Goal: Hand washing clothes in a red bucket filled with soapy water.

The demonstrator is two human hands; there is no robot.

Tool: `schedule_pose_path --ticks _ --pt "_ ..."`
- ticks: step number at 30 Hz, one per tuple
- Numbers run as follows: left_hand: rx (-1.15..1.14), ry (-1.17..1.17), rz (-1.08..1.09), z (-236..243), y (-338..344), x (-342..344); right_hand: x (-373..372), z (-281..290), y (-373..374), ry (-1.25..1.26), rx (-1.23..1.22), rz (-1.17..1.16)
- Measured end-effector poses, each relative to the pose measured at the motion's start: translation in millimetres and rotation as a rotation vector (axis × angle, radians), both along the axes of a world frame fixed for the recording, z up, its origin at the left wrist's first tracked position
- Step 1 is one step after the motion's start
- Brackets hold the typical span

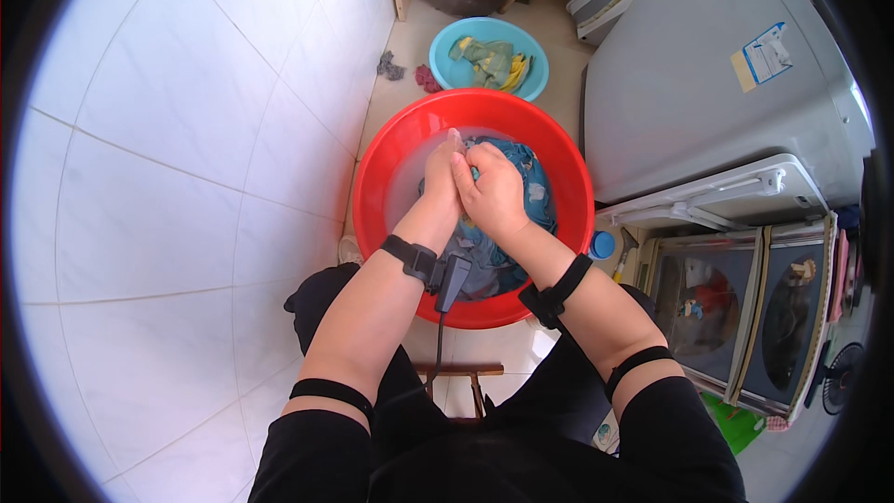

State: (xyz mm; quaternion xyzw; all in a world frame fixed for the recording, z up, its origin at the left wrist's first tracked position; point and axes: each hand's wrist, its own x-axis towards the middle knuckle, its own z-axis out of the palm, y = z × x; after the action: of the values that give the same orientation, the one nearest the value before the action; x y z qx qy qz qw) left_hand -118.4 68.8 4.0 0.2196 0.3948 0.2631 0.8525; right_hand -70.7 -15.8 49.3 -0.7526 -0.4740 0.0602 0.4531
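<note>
Both hands (475, 182); fingers clenched on garment (531, 182) | wet blue, bunched | red basin (372, 177)

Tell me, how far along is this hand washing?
Midway, it seems. Both hands, left hand and right hand, grip a blue garment in the red basin of cloudy water. Clothes already lie in the light blue basin. Two rags lie on the floor.

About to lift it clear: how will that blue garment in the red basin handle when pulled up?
Probably floppy: the blue garment bunches between the left hand and right hand. Likely heavy and dripping, as it sits in the red basin of cloudy water. Possibly slippery.
</note>
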Motion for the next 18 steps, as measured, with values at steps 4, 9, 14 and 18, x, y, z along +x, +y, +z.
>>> schedule_pose_path --ticks 4,9,14,18 --pt "0.077 0.068 -0.092 24.3 -28.0 21.3 50.4 -29.3 -1.4 0.321 -0.080 -0.180" --pt "-0.057 -0.192 -0.239 21.1 1.6 14.9 89.6 -36.6 -3.1 1.277 0.261 -0.204" --pt "0.014 -0.042 -0.427 73.2 -6.0 1.7 110.1 -3.1 -18.6 1.339 0.347 -0.111" --pt "0.004 0.010 -0.643 67.2 -12.0 -4.1 117.6 25.7 -23.4 1.224 0.401 0.058"
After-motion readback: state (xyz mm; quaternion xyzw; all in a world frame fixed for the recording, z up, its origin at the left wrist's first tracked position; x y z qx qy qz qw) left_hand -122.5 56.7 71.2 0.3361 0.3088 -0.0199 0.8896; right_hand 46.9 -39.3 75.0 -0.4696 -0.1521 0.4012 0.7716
